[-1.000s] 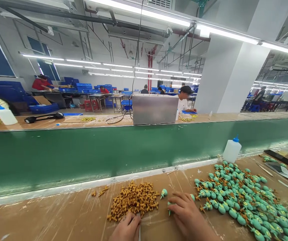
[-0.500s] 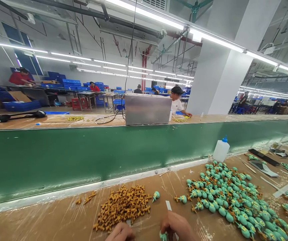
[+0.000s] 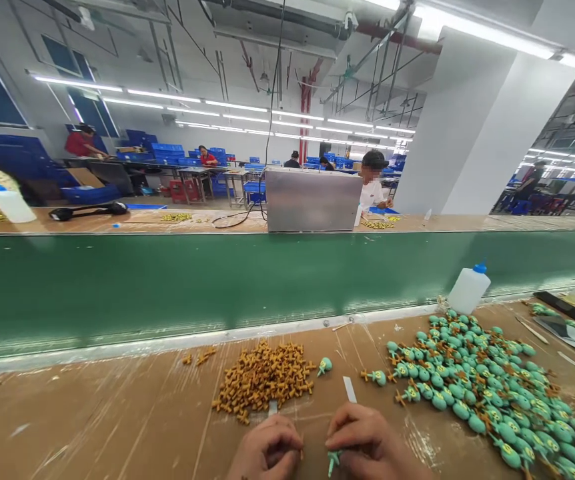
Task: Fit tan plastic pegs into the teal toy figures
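My right hand (image 3: 370, 443) is closed in a pinch on a small green toy figure (image 3: 334, 460), whose thin end points down. My left hand (image 3: 270, 450) has its fingers curled together, with a bit of a small brown piece (image 3: 301, 455) showing at the fingertips. Beyond the left hand lies a heap of brown cross-shaped pieces (image 3: 267, 377). One loose green figure (image 3: 324, 366) lies at the heap's right side. To the right spreads a large pile of green figures with round heads (image 3: 472, 383), many with brown parts on them.
Pale strips lie on the bench, one a grey-white strip (image 3: 349, 389) beyond my right hand. A white bottle with blue cap (image 3: 469, 291) stands behind the green pile. A green conveyor belt (image 3: 192, 287) runs across. Past it are a metal box (image 3: 313, 200) and several people.
The view has swung left. My left hand has drawn back from the brown heap and now shows a brown bit at its fingertips. Both hands show more fully; the right still holds the green figure.
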### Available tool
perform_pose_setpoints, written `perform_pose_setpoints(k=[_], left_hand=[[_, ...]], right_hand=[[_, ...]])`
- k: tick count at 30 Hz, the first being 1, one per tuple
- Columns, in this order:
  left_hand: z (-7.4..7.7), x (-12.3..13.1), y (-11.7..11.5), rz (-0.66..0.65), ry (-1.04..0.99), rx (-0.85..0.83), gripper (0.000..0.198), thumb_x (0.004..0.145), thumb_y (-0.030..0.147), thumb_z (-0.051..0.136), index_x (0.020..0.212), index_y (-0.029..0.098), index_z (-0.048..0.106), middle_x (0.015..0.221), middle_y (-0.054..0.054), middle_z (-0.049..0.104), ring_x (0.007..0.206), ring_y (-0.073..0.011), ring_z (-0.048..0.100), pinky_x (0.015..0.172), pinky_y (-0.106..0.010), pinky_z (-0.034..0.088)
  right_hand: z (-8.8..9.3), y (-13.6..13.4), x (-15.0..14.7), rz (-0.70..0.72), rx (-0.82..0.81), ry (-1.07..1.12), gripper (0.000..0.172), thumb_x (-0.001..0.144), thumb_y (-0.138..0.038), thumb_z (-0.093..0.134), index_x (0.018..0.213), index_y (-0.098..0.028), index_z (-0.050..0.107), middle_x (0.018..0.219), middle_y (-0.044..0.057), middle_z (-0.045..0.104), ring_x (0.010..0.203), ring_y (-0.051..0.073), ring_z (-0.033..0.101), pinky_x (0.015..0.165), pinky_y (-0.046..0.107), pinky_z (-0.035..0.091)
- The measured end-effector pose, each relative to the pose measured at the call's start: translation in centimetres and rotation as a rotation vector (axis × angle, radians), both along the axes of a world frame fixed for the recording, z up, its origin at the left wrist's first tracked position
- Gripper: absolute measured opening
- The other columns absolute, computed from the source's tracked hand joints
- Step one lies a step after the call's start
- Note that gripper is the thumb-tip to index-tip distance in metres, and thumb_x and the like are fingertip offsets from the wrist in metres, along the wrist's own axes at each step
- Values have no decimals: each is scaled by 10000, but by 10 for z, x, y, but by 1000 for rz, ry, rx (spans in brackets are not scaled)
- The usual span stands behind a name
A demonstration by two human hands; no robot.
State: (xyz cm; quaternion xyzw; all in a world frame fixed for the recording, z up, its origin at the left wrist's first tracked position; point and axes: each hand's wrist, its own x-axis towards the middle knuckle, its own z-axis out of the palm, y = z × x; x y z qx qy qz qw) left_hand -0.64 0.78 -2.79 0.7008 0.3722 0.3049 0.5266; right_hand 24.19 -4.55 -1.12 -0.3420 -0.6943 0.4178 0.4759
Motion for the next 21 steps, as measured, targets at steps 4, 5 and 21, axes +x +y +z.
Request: perform_pose_setpoints(k=[4,5,21], left_hand=[[15,5,-5,41,-31,-74,144,778,234,654,740,188,786,852,-80,690,820,-197,644,725,-236,500],[18,6,-6,50,-30,-93,137,765,242,664,731,183,784,844,-80,687,816,-198,642,727,-240,499],[22,10,-13,60,-160,-259,59,725,191,713,730,170,768,808,-28,678,772,-149,611,707,-209,469]], right_hand=[[9,-7,3,54,-99,70,305,902,-548,842,1073,-299,802,947,49,641,784,188,601,630,230,450],[12,-8,3,81,-102,70,302,899,-542,851,1060,-290,805,948,52,649,815,197,612,675,241,466],[18,-15,3,191,-103,-72,246,994,-575,735,1043,-353,828,973,61,695,830,224,658,724,295,520]])
